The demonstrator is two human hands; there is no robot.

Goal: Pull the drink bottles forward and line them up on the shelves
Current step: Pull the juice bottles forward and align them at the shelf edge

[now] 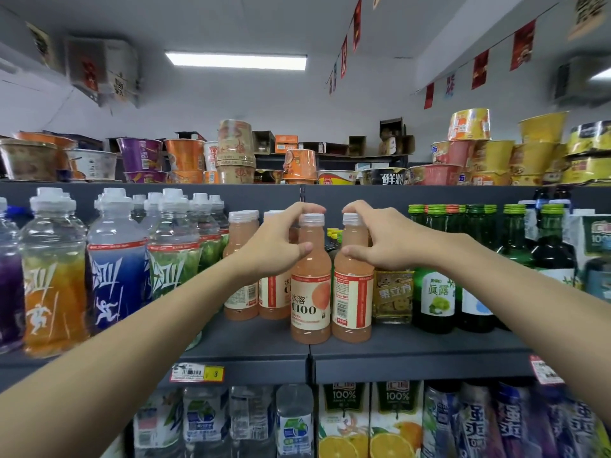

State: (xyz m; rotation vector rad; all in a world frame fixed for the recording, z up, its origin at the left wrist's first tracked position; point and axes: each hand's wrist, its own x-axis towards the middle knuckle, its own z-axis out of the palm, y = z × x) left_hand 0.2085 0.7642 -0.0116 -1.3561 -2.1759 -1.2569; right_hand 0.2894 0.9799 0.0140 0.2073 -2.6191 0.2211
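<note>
Status: the left hand grips the capped neck of one pink plastic juice bottle, and the right hand grips the neck of a second pink juice bottle. Both bottles stand upright, side by side, near the front of the dark grey metal shelf. By this layout the pair is pulled forward but not released; the remaining pink bottles to the left stand farther back and need aligning, while the green glass bottles on the right appear roughly in line.
</note>
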